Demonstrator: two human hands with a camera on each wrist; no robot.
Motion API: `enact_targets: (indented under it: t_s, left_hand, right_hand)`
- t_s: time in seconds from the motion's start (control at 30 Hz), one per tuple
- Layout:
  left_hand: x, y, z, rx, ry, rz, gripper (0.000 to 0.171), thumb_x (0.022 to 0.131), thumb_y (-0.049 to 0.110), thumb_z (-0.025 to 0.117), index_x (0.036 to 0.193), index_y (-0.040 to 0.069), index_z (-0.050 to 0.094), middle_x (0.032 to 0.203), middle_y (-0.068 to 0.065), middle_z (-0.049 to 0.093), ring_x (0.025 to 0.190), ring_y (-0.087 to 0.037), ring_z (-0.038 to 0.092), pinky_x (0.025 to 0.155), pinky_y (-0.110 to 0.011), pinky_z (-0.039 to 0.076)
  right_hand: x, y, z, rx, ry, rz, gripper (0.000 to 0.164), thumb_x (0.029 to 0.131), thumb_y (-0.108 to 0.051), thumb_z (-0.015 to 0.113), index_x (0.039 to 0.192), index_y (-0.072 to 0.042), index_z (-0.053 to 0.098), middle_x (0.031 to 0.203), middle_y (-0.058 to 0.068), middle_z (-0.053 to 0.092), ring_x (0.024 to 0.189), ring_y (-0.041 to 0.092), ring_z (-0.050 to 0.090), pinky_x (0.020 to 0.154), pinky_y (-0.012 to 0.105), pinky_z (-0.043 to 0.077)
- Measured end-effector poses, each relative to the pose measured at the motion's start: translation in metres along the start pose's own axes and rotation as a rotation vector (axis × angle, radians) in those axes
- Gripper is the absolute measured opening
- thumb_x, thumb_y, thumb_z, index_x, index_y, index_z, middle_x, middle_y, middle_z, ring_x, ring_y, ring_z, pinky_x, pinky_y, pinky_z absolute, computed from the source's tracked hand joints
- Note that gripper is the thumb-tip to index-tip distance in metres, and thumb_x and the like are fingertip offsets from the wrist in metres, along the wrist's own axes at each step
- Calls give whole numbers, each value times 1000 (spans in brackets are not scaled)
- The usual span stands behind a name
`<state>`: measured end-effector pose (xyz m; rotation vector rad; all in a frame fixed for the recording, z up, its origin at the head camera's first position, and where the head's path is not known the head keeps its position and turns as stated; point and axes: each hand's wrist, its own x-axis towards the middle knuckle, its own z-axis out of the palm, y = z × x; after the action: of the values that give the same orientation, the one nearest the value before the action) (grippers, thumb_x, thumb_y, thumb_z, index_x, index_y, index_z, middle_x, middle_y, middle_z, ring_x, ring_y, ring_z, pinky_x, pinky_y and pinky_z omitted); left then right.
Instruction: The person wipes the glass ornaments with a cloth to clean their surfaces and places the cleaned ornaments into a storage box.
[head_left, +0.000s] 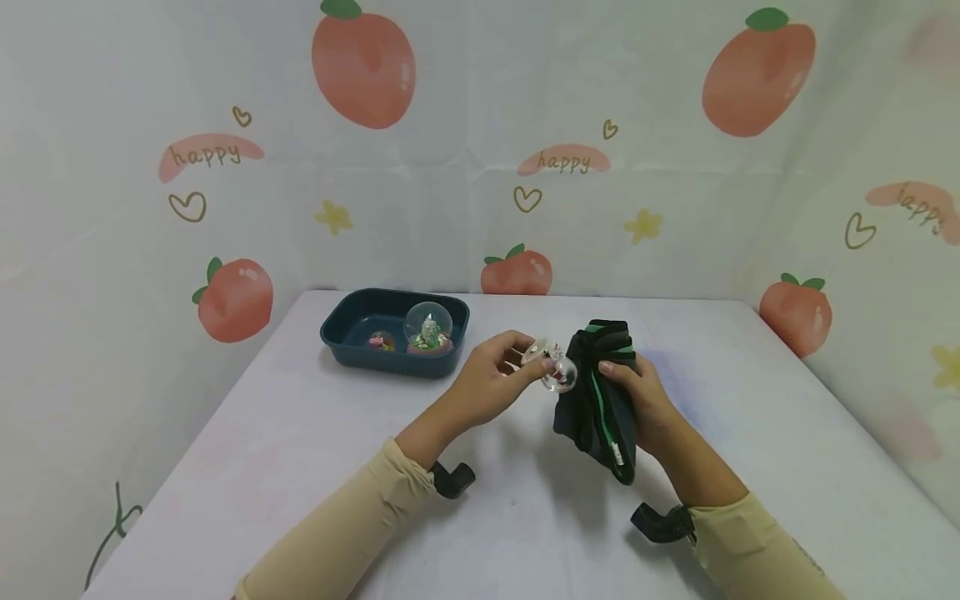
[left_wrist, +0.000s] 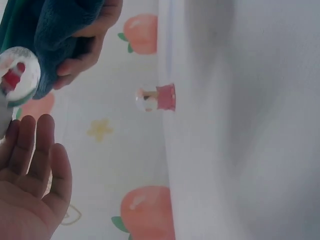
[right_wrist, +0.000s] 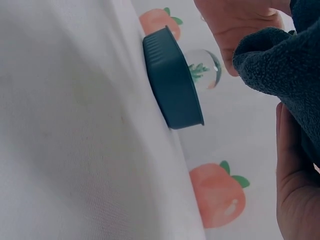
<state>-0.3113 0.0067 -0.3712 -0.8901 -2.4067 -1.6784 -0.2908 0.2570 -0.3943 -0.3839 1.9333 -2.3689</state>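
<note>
My left hand (head_left: pixel 491 379) pinches a small clear snow globe (head_left: pixel 560 377) with thumb and fingers, a red and white figure inside it. My right hand (head_left: pixel 651 408) grips a folded dark towel (head_left: pixel 600 400) with green stripes and a small white tag. In the right wrist view the towel (right_wrist: pixel 285 65) has a fuzzy blue-green surface and covers part of both hands. The snow globe is right at the towel's left side, above the table. Part of the globe is hidden by the left fingers.
A dark blue tray (head_left: pixel 352 354) stands at the back left of the white table (head_left: pixel 300 500). In it are a large snow globe (head_left: pixel 428 327) with a green tree and a smaller one (head_left: pixel 381 340). Another snow globe with a pink base (left_wrist: pixel 166 97) stands on the table, hidden in the head view.
</note>
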Motion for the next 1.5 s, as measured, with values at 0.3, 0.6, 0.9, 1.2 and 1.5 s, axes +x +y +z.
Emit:
enact_targets:
  t_s: [0.3,0.6,0.9,1.2,1.5]
  left_hand:
    - [1,-2,0,-211,-69,-50,30,104,22,68,128,10,55,122,-12,63,96,-36,79,68,-40,67]
    - [-3,-1,-1,-114,-16,25,42,89,20,87,126,19,68,112,-6,62,82,-17,69,67,-33,64]
    - [-3,-2,0,-31,26,102,38,85,15,90,120,14,77,105,-1,70,79,-13,67,65,-24,58]
    - [-1,0,2,7,22,140,45,83,11,92,125,10,77,112,-5,68,82,-24,67,72,-23,59]
    - [-2,2,4,89,54,262,52,81,7,92,131,7,74,116,-5,67,93,-15,62,79,-24,62]
  right_hand:
    - [0,-1,-1,12,-5,0,12,103,-23,53,111,-18,61,96,-5,71,84,9,73,77,26,63]
    - [1,0,0,32,-19,0,13,104,-22,55,112,-19,64,97,-5,71,86,9,73,79,26,64]
    - [2,1,4,-3,-17,14,12,103,-21,58,113,-18,64,98,-4,71,88,10,74,79,27,64]
    - [1,-1,6,-62,6,78,20,103,-23,59,122,-15,59,103,-3,70,92,11,73,83,27,63]
    - [2,-3,7,-120,19,132,36,104,-28,57,133,-8,50,104,-5,71,95,11,73,87,27,63]
